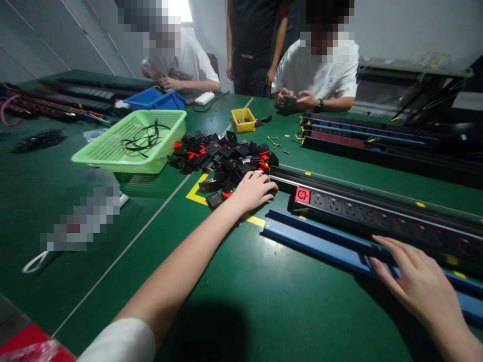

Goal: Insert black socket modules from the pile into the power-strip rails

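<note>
My left hand (253,192) reaches palm down onto the near right edge of a heap of black socket modules (222,153), some with red parts. Its fingers are bent and somewhat apart; nothing shows held in them, though the fingertips are partly hidden. My right hand (422,276) is open, fingers stretched out over a blue metal channel (317,244). Just beyond the channel lies a long black power strip (362,213) with a row of sockets. A red socket (302,194) sits at its left end, to the right of my left hand.
A green basket (166,146) holding black cable stands left of the heap. Beyond are a yellow bin (243,120) of small parts, loose screws and a blue bin (151,98). More strips (396,151) lie at right. Several people are across the green table (211,311).
</note>
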Demonstrator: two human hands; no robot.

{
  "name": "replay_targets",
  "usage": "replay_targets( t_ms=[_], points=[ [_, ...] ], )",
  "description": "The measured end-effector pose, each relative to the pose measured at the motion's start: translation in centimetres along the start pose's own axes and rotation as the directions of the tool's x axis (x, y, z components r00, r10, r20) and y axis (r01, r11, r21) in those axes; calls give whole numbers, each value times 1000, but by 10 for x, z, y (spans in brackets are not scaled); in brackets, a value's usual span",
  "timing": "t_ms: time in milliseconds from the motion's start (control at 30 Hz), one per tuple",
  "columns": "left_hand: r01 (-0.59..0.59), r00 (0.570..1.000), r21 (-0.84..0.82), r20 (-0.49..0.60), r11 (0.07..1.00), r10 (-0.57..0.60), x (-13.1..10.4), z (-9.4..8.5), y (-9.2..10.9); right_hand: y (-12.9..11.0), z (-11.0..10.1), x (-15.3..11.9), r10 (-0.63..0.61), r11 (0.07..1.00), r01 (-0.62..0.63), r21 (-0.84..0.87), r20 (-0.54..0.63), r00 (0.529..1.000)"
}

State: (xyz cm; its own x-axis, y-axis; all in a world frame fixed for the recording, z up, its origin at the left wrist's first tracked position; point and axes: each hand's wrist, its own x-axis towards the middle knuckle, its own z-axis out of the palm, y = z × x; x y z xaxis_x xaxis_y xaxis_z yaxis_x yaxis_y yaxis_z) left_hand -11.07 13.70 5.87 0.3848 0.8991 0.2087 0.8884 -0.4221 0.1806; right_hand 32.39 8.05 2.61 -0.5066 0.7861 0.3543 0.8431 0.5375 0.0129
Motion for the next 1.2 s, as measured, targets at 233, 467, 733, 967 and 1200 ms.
replay_targets(
  t_ms=[233,467,733,967,1200],
  points=[
    [80,996,-154,-22,985,-85,-16,12,-21,-87,-20,115,-208,970,218,103,-100,973],
    [147,987,-132,-47,980,-154,-35,4,-12,-154,26,283,79,963,-107,248,120,990],
    [173,985,-23,-22,985,-173,-78,-13,-21,-189,101,343,325,897,-396,195,316,891],
    [240,932,35,-287,970,-220,-8,-44,-67,-187,105,343,361,866,-442,234,321,876],
    [203,974,147,72,968,-215,132,-28,-113,-186,101,343,338,865,-424,268,314,887]
  ],
)
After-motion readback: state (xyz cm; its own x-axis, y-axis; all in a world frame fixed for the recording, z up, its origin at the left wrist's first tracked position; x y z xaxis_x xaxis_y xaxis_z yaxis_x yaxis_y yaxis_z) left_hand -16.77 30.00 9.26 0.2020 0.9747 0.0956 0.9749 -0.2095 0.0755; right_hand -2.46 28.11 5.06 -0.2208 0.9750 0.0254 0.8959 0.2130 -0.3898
